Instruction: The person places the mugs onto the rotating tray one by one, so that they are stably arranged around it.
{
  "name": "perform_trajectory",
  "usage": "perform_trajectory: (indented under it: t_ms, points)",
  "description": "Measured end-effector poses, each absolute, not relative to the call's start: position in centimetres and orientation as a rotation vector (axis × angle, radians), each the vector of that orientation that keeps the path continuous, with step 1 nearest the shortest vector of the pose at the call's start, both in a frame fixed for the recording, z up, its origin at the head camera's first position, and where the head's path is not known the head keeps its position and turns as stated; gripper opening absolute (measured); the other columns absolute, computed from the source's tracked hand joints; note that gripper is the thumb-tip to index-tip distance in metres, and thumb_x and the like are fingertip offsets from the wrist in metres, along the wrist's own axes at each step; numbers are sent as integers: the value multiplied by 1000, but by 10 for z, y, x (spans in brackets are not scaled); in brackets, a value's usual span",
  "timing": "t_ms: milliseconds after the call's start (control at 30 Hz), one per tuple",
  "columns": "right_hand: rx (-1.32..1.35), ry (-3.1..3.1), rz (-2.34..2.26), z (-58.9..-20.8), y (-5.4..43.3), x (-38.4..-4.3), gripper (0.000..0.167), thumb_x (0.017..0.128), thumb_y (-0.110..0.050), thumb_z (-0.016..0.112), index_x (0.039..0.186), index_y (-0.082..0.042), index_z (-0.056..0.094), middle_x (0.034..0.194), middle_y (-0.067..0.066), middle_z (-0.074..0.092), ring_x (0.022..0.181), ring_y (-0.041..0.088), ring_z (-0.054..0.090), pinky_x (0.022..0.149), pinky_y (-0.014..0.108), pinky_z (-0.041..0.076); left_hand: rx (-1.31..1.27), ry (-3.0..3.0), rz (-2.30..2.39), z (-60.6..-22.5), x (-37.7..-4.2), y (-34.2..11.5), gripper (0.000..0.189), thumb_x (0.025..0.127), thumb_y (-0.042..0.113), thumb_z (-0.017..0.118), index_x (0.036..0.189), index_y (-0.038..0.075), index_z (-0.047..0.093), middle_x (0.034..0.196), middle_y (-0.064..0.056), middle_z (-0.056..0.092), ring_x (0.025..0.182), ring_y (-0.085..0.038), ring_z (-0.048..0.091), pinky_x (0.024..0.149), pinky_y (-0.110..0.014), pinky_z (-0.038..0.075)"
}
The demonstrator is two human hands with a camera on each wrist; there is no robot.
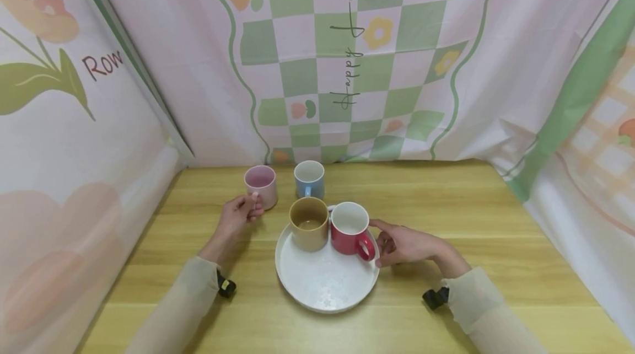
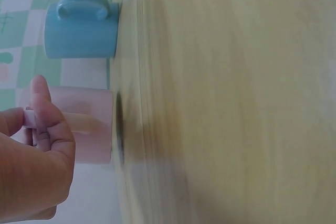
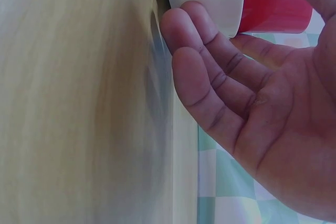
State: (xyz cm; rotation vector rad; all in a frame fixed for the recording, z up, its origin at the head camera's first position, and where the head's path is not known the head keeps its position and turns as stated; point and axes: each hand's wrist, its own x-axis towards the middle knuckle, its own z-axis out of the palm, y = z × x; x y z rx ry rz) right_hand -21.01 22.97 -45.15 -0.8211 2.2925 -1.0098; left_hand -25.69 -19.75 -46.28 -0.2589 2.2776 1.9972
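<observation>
My left hand (image 1: 237, 216) pinches the handle of a pink mug (image 1: 268, 194) at the back left. The mug is upright, and a dark shadow shows under its base in the left wrist view. My right hand (image 1: 409, 243) is at the right rim of a round white tray (image 1: 324, 288), fingers loosely bent and fingertips against its side. On the tray stand a tan mug (image 1: 308, 232) and, at its right, a red mug (image 1: 342, 241) with a white inside. The red mug's handle points toward the front right, close to my right thumb.
A light blue mug (image 1: 310, 186) stands on the wooden table (image 1: 446, 310) behind the tan mug, its handle facing the front. A checkered curtain (image 1: 337, 56) hangs along the table's back edge, with printed cloth (image 1: 74, 139) at both sides.
</observation>
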Motion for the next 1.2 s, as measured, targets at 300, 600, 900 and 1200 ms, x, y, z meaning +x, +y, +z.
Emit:
perform_trajectory:
  t_ms: [300,600,900,1200]
  points:
    - [-826,2295,-999,-452,231,-211,93,84,-27,80,154,-2,25,98,7,66,85,16,64,72,24,57,-226,2259,1994,-459,-245,-201,38,104,29,53,123,-3,60,113,-13,66,87,-9,69,90,-32,59]
    - [-822,2289,-1002,-453,231,-212,93,84,-28,80,155,-4,24,101,7,67,87,17,64,73,24,58,-181,2245,2009,-450,-227,-204,36,105,25,52,123,-5,60,115,-15,66,88,-10,70,92,-35,60]
    - [-833,2298,-988,-452,231,-212,93,84,-28,80,155,-4,25,100,7,67,86,16,64,73,24,58,-135,2256,2014,-438,-206,-207,37,104,26,53,124,-4,60,112,-14,68,87,-9,70,86,-31,60]
    - [-835,2302,-980,-451,231,-212,93,84,-29,80,155,-3,25,101,7,67,88,16,64,75,24,58,-99,2245,1999,-433,-190,-209,30,105,18,50,121,-6,60,113,-16,67,89,-11,69,87,-30,60]
